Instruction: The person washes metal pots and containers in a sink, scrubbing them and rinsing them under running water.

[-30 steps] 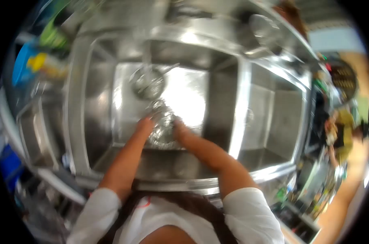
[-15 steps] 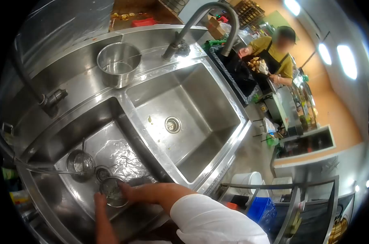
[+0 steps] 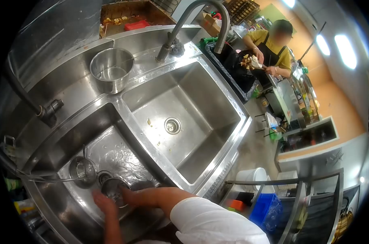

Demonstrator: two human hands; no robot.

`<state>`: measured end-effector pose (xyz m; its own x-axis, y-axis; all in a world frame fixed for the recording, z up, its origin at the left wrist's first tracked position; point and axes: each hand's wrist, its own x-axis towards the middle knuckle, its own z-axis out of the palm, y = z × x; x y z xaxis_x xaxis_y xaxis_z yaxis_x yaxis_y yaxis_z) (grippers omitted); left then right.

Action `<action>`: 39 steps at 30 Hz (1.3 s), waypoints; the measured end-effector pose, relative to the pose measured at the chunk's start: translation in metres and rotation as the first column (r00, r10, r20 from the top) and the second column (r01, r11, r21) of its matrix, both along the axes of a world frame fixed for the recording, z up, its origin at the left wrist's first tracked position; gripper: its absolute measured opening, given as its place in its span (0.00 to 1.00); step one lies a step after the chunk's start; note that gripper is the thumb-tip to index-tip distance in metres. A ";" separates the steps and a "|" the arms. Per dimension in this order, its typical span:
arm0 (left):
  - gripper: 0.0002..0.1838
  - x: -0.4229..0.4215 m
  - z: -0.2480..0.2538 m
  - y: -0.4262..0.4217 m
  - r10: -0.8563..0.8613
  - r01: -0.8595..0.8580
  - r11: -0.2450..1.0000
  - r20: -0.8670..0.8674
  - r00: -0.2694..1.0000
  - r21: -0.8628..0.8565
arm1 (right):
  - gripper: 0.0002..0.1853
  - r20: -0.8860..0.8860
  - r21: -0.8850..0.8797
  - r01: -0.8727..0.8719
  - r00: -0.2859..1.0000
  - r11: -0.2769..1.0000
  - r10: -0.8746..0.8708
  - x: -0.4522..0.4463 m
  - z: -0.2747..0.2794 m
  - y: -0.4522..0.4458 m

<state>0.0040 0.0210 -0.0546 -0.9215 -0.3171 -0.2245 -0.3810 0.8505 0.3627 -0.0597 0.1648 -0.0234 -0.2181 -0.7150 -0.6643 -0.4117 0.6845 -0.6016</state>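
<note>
My right hand [image 3: 131, 197] is at the metal bowl [image 3: 110, 188], left hand [image 3: 104, 203] beside it; I can't tell whether either grip is clamped. I'd keep the bowl low, limiting splashes.

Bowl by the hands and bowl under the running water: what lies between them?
In the head view, the drain lies between them, partly hidden by the nearer bowl.

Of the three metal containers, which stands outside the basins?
The deep pot on the back ledge. The near bowl at the right hand and the far bowl both sit inside the left basin.
</note>
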 end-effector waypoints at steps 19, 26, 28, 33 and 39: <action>0.24 -0.003 -0.044 0.010 -0.031 -0.209 0.226 0.222 0.975 0.951 | 0.11 -0.343 -0.373 0.043 0.922 0.927 -0.180 -0.020 0.063 -0.007; 0.11 -0.018 0.129 0.007 -0.050 -0.319 0.473 0.387 0.921 0.821 | 0.13 -0.398 -0.624 -0.192 0.912 0.758 -0.096 -0.060 0.078 0.017; 0.11 -0.019 0.148 -0.001 -0.014 -0.434 0.373 0.472 0.881 0.820 | 0.14 -0.405 -0.653 -0.221 0.910 0.724 -0.087 -0.065 0.091 0.014; 0.12 -0.011 0.152 -0.002 0.098 -0.540 0.198 0.532 0.841 0.818 | 0.14 0.336 -0.324 0.696 0.718 0.641 -0.609 -0.074 0.097 0.016; 0.17 0.010 0.111 0.025 0.204 -0.352 0.881 0.417 0.886 0.317 | 0.13 -0.337 -0.284 -0.149 0.940 0.947 0.046 -0.008 0.026 0.037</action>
